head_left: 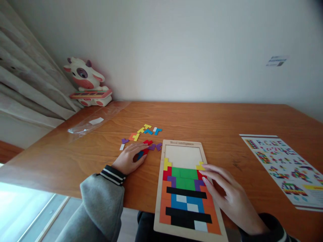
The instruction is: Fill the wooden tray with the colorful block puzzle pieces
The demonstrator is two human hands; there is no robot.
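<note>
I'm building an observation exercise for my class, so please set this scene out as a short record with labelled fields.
Left hand: the left hand is over red and blue pieces
Right hand: the right hand has its fingertips at a yellow piece; grip unclear
Board: wooden board, near part filled, far part bare
Loose pieces: yellow, purple and white among them, left of the board
Right side: printed sheet
Back left: cow toy, clear plastic bag
Surface: wooden table

Home room: curtain (pixel 27 67), toy cow (pixel 87 82)

Head-height view, forward and down across tabletop (pixel 217 125)
</note>
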